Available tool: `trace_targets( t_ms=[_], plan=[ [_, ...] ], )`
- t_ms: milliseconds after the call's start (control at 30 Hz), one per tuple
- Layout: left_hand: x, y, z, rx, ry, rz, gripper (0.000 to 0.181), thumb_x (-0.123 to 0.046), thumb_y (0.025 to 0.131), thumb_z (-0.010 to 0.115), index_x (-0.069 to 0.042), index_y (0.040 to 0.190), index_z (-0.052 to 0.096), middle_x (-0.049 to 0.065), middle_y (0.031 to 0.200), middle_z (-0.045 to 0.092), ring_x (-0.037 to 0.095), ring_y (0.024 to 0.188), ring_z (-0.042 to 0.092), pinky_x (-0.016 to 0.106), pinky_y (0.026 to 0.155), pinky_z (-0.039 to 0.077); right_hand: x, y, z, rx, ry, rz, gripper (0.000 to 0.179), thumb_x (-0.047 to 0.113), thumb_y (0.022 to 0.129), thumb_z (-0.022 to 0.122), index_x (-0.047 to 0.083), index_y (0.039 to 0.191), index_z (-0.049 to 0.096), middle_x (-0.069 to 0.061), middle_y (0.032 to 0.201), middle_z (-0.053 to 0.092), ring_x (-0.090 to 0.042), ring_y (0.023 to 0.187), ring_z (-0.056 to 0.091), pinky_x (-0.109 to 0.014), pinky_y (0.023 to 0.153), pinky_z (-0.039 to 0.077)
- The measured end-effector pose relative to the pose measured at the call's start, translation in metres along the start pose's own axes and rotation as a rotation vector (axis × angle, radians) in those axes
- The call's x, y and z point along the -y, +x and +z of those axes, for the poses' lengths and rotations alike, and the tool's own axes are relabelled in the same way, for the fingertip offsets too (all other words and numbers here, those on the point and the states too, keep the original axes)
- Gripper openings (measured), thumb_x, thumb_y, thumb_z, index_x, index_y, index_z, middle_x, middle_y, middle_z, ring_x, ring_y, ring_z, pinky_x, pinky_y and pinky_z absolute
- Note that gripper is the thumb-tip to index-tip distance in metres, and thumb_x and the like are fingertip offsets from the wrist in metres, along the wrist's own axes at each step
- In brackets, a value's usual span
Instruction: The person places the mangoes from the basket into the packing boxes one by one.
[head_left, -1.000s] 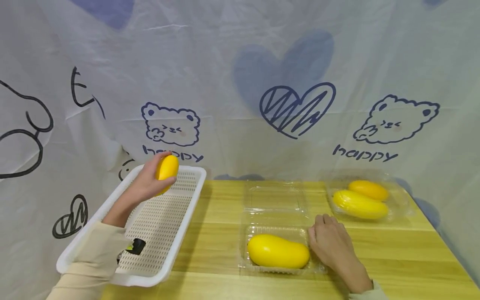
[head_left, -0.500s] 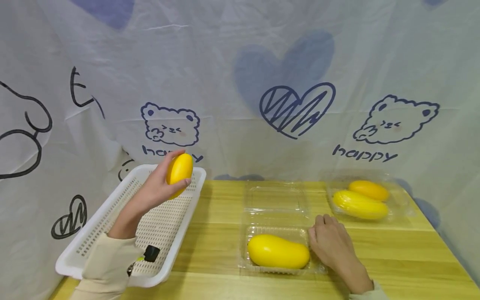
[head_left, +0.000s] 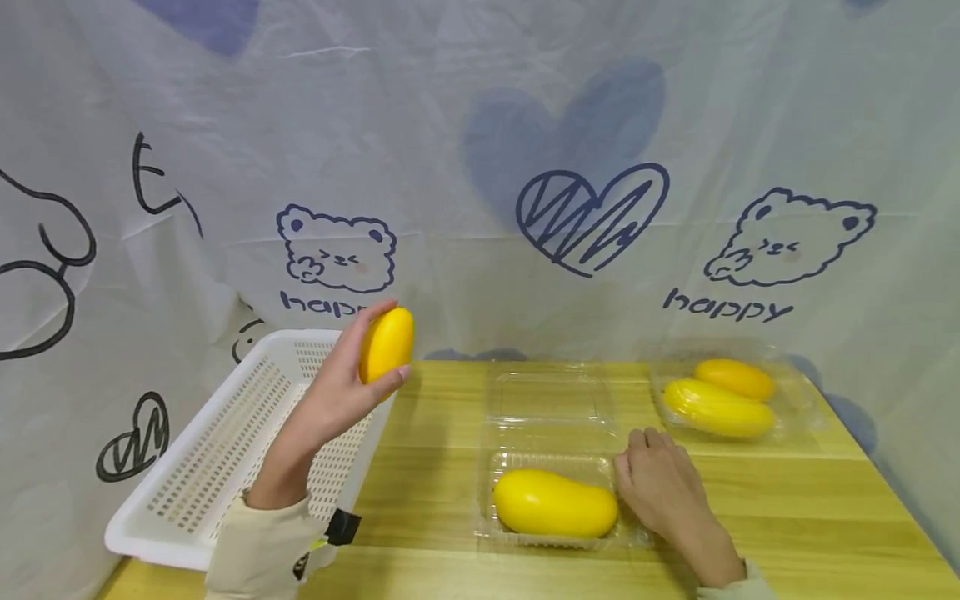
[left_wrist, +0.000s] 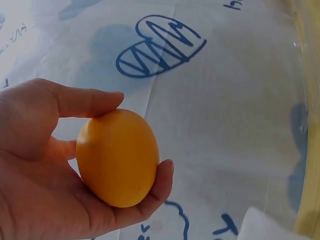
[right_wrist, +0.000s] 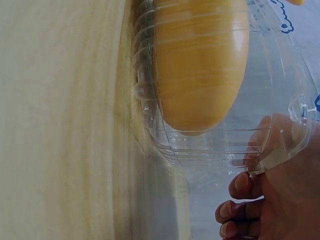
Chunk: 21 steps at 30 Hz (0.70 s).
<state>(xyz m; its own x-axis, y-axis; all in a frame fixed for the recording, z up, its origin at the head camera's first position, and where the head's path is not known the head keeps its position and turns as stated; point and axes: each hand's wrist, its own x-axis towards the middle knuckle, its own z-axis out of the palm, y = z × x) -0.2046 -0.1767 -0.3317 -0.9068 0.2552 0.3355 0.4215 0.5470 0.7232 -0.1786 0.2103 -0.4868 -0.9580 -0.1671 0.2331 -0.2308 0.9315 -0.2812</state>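
Observation:
My left hand (head_left: 337, 396) grips a yellow mango (head_left: 388, 346) between thumb and fingers, raised over the right side of a white perforated basket (head_left: 168, 546). In the left wrist view the rounded end of this mango (left_wrist: 119, 159) faces the camera. A clear plastic clamshell box (head_left: 555, 458) lies unfolded on the table, its lid towards the back. One large mango (head_left: 555, 503) lies in its near half. My right hand (head_left: 660, 487) pinches the box's right edge; in the right wrist view its fingers (right_wrist: 241, 185) are curled at the plastic rim.
At the back right stands another clear plastic box (head_left: 798, 408) with two mangoes (head_left: 720, 408) in it. The wooden table (head_left: 442, 467) ends at a printed cloth (head_left: 450, 275) hung behind and to the left.
My left hand has carried the mango rightwards, from over the middle of the basket to its right rim. The right hand and the clamshell box have stayed in place.

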Motion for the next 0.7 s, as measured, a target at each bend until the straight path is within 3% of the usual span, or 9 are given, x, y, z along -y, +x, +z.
trace_targets(
  t_ms=[300, 500, 700],
  plan=[
    [-0.006, -0.004, 0.021, -0.075, 0.039, 0.030, 0.077, -0.003, 0.090, 0.074, -0.016, 0.156, 0.037, 0.016, 0.147, 0.044, 0.036, 0.112, 0.054, 0.052, 0.086, 0.053, -0.002, 0.001, 0.001, 0.010, 0.006, -0.002, 0.022, 0.014, 0.101, 0.048, 0.009, 0.079, 0.048, -0.005, 0.076, 0.042, -0.022, 0.070, 0.039, -0.036, 0.066, 0.037],
    [-0.005, -0.006, 0.026, -0.090, -0.121, -0.010, 0.079, -0.009, 0.092, 0.075, -0.028, 0.158, 0.035, 0.010, 0.150, 0.044, 0.035, 0.112, 0.055, 0.048, 0.086, 0.053, -0.004, 0.001, -0.002, -0.021, -0.011, -0.003, 0.022, 0.012, 0.100, 0.049, 0.008, 0.078, 0.048, -0.005, 0.075, 0.042, -0.022, 0.069, 0.040, -0.036, 0.064, 0.037],
    [0.000, -0.008, 0.032, -0.087, -0.232, -0.058, 0.079, -0.014, 0.094, 0.074, -0.035, 0.157, 0.034, 0.008, 0.150, 0.043, 0.034, 0.113, 0.055, 0.045, 0.087, 0.053, -0.003, 0.002, -0.001, 0.019, -0.001, 0.005, 0.021, 0.013, 0.101, 0.048, 0.008, 0.081, 0.050, -0.005, 0.076, 0.043, -0.022, 0.070, 0.040, -0.036, 0.066, 0.037]
  ],
)
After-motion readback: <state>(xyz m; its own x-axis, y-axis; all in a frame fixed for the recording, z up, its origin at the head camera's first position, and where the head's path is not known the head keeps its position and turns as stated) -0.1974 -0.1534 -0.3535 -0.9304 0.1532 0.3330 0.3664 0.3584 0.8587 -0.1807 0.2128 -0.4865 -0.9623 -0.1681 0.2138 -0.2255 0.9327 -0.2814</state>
